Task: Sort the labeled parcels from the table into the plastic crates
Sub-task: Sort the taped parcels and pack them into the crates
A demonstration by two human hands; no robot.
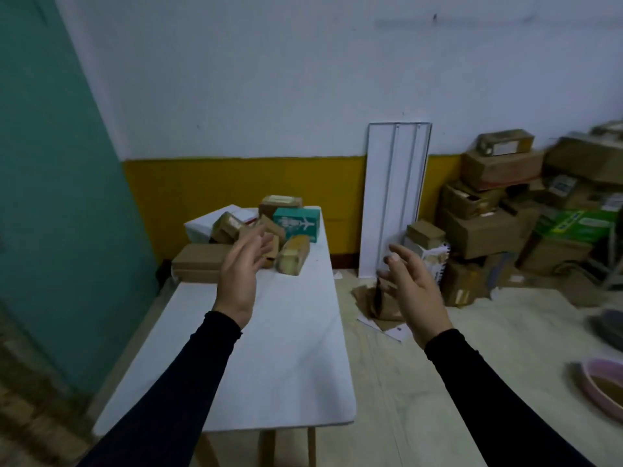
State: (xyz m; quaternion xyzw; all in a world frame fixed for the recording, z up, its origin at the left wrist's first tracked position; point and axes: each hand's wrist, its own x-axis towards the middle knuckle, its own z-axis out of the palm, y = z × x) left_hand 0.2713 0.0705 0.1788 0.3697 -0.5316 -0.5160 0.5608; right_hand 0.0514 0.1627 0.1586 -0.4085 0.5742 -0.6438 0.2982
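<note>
1. The parcels (256,237) are piled at the far end of the white tabletop (269,348), close to the wall. A teal box (296,223) lies on the pile near the right edge, and a flat brown box (199,256) lies at the left edge.
2. The near part of the tabletop, from the pile to the rounded front corner, is seen bare, so open room is given there.
3. To the right of the tabletop, floor is seen, with torn cardboard (377,305) on it and a white panel (392,197) leaned on the wall.
4. Stacked cartons (488,210) are seen far right. A pink basin (603,389) is cut by the right edge of the view.
5. The left hand (241,274) is raised above the tabletop just before the pile, fingers spread and relaxed, nothing held.
6. The right hand (411,288) is raised beyond the right tabletop edge, palm turned inward, fingers loose, nothing held.
</note>
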